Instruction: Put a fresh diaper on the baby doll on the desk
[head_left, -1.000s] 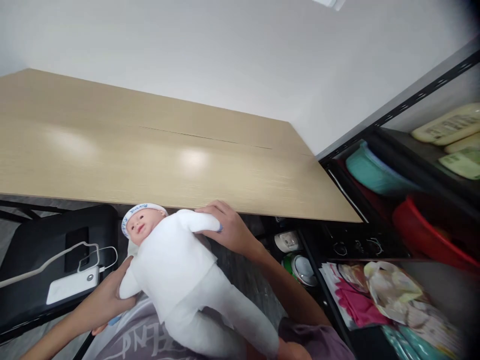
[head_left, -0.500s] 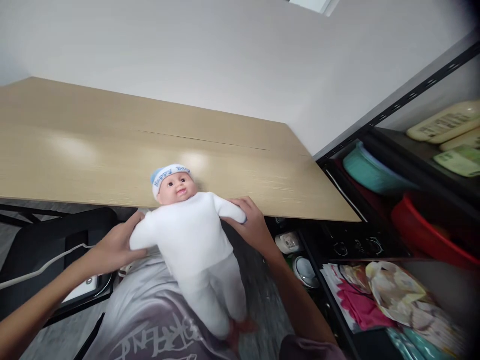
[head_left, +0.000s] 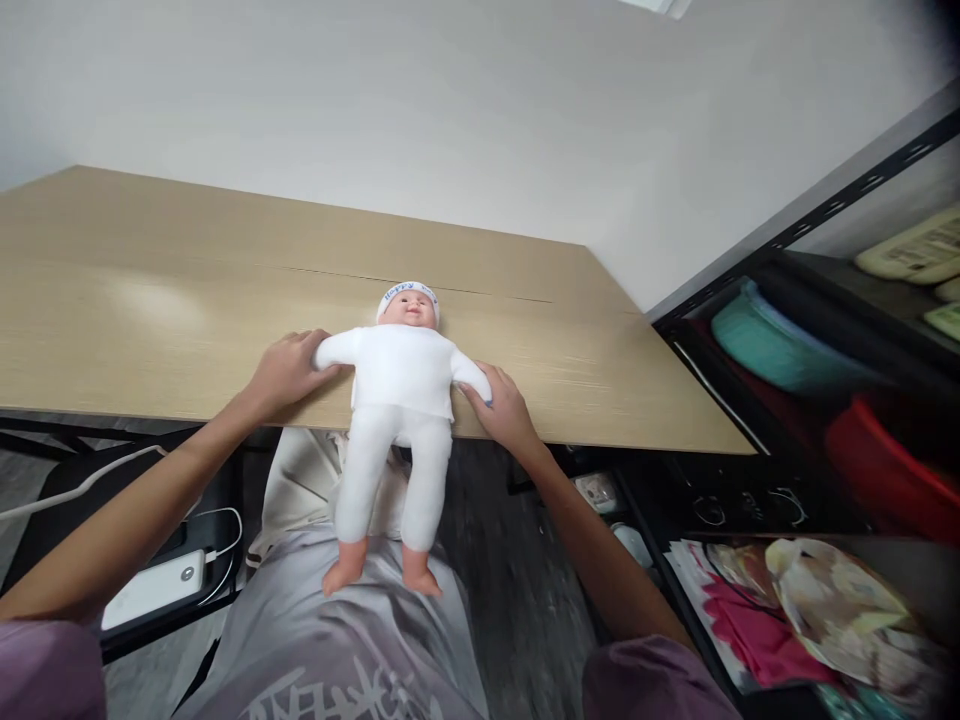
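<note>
A baby doll [head_left: 405, 370] in a white top, white trousers and a white cap with blue lettering lies face up over the front edge of the wooden table [head_left: 187, 340]. Its head and torso are on the tabletop, while its legs hang past the edge with bare feet against my shirt. My left hand [head_left: 289, 370] is closed around the end of the doll's arm on the left. The other sleeve end is gripped by my right hand [head_left: 502, 400], thumb below it. A bit of blue shows at that cuff.
Black shelving on the right holds a teal basin [head_left: 780, 340], a red basin [head_left: 892, 470] and, lower down, pink cloth [head_left: 765, 635] with plastic-wrapped items. At lower left, a white power bank [head_left: 154, 590] with a cable lies on a black chair [head_left: 67, 520].
The doll has moved forward and to the right onto the tabletop, both hands still holding its arms. Its body has straightened from a slant, and its feet now show clearly.
</note>
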